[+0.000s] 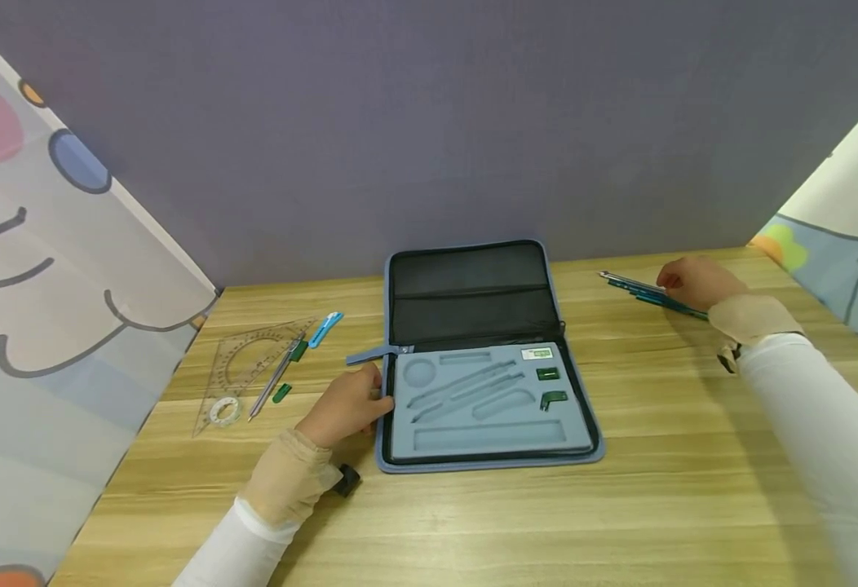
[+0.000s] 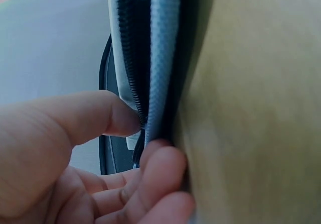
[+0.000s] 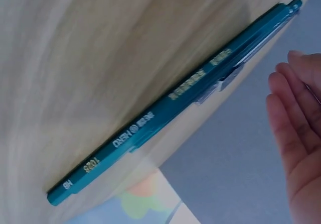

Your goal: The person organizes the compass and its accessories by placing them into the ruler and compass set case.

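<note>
A blue zip case (image 1: 489,466) lies open on the table, its pale blue foam insert (image 1: 489,416) full of shaped recesses. My left hand (image 1: 344,405) pinches the left edge of the case; in the left wrist view the thumb (image 2: 108,114) sits on the zip side and the fingers curl beneath. At the far right, my right hand (image 1: 700,281) is just over a small bundle of dark green pencils (image 1: 630,287). The right wrist view shows a green pencil (image 3: 165,103) marked HB on the table, with loosely bent fingers (image 3: 288,128) beside it, apart from it.
In the foam sit a white-and-green eraser (image 1: 537,353), a green sharpener (image 1: 548,373) and a green angled piece (image 1: 554,397). Left of the case lie a clear set square (image 1: 218,371), a metal compass (image 1: 276,379), a blue cutter (image 1: 325,329) and a white ring (image 1: 224,411). A grey panel (image 1: 400,139) stands behind.
</note>
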`<state>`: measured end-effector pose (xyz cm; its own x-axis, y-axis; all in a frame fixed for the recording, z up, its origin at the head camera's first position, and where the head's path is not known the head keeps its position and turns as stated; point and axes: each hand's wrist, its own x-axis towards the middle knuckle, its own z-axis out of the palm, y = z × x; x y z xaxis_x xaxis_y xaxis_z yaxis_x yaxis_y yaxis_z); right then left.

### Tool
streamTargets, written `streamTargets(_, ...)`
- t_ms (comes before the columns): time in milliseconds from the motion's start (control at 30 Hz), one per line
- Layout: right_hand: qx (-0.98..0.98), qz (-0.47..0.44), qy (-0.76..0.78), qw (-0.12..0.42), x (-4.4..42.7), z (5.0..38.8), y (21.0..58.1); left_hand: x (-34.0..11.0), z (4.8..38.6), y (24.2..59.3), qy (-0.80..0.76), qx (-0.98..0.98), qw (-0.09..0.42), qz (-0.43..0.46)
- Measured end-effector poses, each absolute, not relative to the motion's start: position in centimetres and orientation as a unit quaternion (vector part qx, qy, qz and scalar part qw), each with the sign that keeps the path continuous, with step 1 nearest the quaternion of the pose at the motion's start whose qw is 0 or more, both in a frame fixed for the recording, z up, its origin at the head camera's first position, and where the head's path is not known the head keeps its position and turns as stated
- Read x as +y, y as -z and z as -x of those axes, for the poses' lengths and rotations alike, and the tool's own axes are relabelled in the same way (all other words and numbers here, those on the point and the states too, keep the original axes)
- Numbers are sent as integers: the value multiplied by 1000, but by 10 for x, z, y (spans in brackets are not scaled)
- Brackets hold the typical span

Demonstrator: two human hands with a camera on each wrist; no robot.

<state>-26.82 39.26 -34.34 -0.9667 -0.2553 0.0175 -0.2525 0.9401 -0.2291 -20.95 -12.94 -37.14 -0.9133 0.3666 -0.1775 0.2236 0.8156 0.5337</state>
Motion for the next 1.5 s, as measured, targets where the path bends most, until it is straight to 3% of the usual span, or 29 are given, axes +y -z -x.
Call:
streamTargets(800, 987, 126, 99, -2, 412, 280, 360, -130, 211, 373, -259, 944, 135, -156)
streamTargets(1500, 983, 159, 93, 13, 402, 284, 365, -135, 205, 373, -269, 942, 144, -142)
